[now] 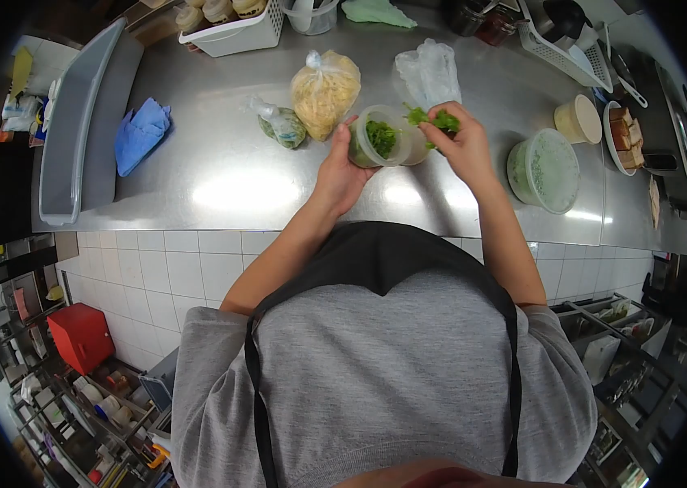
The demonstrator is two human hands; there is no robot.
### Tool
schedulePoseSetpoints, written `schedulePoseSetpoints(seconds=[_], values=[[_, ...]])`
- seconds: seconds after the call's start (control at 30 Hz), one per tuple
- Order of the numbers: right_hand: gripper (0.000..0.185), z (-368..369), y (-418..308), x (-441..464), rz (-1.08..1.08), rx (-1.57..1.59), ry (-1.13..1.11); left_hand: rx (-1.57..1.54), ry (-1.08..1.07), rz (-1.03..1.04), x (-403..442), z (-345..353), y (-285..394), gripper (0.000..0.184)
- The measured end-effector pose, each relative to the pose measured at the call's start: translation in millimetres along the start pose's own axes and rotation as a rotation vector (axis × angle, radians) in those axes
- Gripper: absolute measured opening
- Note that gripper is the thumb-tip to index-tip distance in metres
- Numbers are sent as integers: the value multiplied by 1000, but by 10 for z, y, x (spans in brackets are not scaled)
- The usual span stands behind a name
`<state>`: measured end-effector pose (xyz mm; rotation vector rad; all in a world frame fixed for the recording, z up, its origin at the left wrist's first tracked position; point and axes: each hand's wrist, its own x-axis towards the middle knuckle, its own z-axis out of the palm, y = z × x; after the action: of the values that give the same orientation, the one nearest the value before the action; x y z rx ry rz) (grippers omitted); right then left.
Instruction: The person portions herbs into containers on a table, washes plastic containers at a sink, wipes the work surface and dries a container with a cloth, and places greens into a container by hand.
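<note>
My left hand (pixel 343 172) is wrapped round a clear plastic tub (pixel 366 154), which is tilted toward me with chopped green herbs (pixel 382 138) inside. In my right hand (pixel 464 146), just right of the tub, fingers and thumb pinch a sprig of leafy green herbs (pixel 444 122). Partly hidden between the tub and my right hand is another pale container (pixel 415 148). Behind my left hand stands a knotted plastic bag of yellowish shredded food (pixel 326 93). Beside it lies a smaller knotted bag with green contents (pixel 282 127).
The steel counter (pixel 221 154) carries a blue cloth (pixel 142 134) and a grey bin (pixel 83 130) at left. A crumpled clear bag (pixel 429 71) lies behind my right hand. To the right are a lidded round tub (pixel 545 171), a beige cup (pixel 578 120) and a white basket (pixel 565 53).
</note>
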<state>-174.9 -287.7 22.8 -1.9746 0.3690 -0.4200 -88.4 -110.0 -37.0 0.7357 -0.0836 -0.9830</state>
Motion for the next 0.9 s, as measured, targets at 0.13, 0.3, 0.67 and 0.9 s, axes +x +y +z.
schedulePoseSetpoints(seconds=[0.13, 0.3, 0.67, 0.9], values=[[18, -5, 11, -4, 37, -42, 77, -57, 11, -40, -105, -273, 213, 53], [23, 167, 76, 20, 39, -342, -55, -190, -14, -130, -187, -429, 366, 54], [16, 337, -571, 180, -544, -489, -199, -160, -140, -128, -164, -203, 255, 52], [10, 151, -430, 233, -691, -740, -301, -134, -129, -163, -168, 121, 75, 52]])
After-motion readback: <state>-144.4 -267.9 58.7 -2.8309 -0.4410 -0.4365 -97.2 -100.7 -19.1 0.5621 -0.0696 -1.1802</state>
